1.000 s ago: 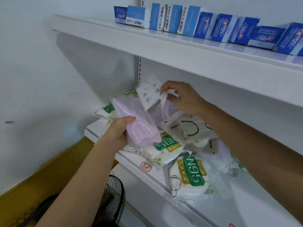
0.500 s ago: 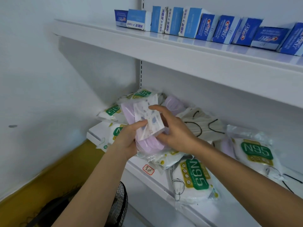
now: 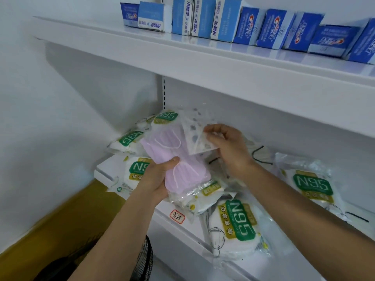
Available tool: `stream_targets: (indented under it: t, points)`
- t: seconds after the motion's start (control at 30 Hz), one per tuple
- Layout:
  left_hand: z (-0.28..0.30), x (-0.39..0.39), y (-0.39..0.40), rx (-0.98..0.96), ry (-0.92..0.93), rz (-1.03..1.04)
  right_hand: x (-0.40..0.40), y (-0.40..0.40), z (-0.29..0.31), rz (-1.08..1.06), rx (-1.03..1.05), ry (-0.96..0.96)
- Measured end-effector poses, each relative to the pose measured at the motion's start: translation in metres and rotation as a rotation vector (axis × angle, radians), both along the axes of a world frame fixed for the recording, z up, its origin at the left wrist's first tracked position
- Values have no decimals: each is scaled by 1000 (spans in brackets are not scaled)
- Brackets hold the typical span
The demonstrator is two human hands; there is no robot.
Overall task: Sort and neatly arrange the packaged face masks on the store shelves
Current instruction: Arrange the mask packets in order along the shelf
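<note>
We note the left hand (image 3: 156, 179) gripping the pink pack (image 3: 174, 157) above the shelf (image 3: 182, 230) clutter while the right hand (image 3: 227, 147) pinches the dotted pack (image 3: 194, 136) just right; we advise squaring edges before stacking.

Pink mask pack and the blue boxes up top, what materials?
Pink mask pack: clear glossy film, likely plastic, since it glints and the pleated mask, apparently soft nonwoven, shows through. Left hand grips it. Blue boxes: look like printed cardboard, with crisp folded edges and a slight sheen.
</note>
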State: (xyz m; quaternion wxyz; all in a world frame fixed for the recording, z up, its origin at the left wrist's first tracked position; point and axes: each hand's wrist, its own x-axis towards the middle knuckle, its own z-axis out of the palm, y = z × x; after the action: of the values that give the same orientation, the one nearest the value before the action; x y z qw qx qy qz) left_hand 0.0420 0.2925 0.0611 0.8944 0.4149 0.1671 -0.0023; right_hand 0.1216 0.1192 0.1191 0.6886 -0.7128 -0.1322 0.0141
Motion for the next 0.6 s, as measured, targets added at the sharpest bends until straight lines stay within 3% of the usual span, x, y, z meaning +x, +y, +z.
stream_targets:
  t: [0.07, 0.17, 0.23, 0.3, 0.37, 0.43, 0.53, 0.6]
  points:
    - [-6, -1, 8, 19, -10, 16, 17, -17, 10, -37, -139, -23]
    - [-11, -7, 26, 39, -71, 51, 42, -50, 25, 14, -789, -152]
    - [-11, -11, 39, 37, -43, 80, 48, -68, 34, 57, -1224, -139]
    - [-14, -12, 48, 36, 41, 100, 50, -69, 36, -10, -1517, -223]
    - [-17, -12, 50, 51, 104, 98, 52, -44, 35, -108, -1389, -425]
    - [-21, -10, 49, 70, 129, 92, 57, -6, 26, 73, -1226, -587]
    - [-19, -10, 48, 83, 161, 85, 60, 44, 11, 525, -1359, -566]
    - [-19, -10, 49, 75, 163, 69, 65, 61, 4, 610, -1556, -553]
